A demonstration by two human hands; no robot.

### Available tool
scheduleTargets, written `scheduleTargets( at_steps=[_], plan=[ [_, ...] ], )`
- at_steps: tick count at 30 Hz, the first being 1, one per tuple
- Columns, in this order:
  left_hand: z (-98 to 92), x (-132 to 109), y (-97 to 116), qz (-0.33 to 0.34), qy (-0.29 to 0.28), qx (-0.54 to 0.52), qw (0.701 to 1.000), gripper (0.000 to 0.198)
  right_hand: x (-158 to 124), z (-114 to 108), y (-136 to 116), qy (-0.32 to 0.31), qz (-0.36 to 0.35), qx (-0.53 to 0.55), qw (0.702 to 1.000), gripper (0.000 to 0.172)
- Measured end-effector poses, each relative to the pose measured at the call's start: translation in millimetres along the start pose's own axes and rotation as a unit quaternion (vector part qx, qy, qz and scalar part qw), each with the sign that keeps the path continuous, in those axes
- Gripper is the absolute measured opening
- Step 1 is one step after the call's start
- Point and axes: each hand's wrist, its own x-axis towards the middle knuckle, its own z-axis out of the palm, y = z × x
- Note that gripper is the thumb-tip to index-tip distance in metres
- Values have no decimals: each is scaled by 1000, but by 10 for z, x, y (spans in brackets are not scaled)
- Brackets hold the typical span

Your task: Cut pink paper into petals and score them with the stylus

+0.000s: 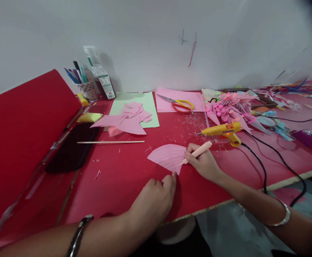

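A pale wall (145, 46) stands behind a table (113, 185) covered in red, with small scraps scattered over it. Near the front edge, the right hand (205, 167) has its fingers closed round a peach pen (202, 149), the tip down at the right side of a fan-shaped piece of pink paper (166, 155). The left hand (156, 198) sets a fingertip at the paper's narrow lower end; its other fingers are bent, and I cannot tell whether they grip anything.

The paper lies on the table between the hands, with pale lines running across it. The step in hand looks to be drawing such lines. Another stroke would likely call for a light, even pull of the pen while the left fingertip holds the paper steady.

Just beyond lies a thin stick (110, 142) to the left, and to the right a yellow glue gun (222, 130), its small light glowing. Farther back, pink cut pieces (122, 123) overlap a green sheet (152, 103), scissors (182, 104) rest on pink sheets (162, 101), and decorated pink cones (233, 109) are heaped at the right.
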Motion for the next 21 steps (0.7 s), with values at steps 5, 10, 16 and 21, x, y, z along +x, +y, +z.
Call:
scheduleTargets(
  at_steps=[5,10,16,21],
  plan=[
    [9,-4,-4,-1,2,-1,1000,50,-7,-26,19,8,-4,-12,1000,22],
    [17,0,-10,1,8,-3,1000,49,-6,-41,29,10,7,-10,1000,22],
    [-3,-2,-17,-2,1,-15,1000,49,-21,-32,21,16,26,88,996,24],
    [-20,-13,-18,-7,-1,-19,1000,49,-36,69,-61,-37,8,106,994,24]
  ],
)
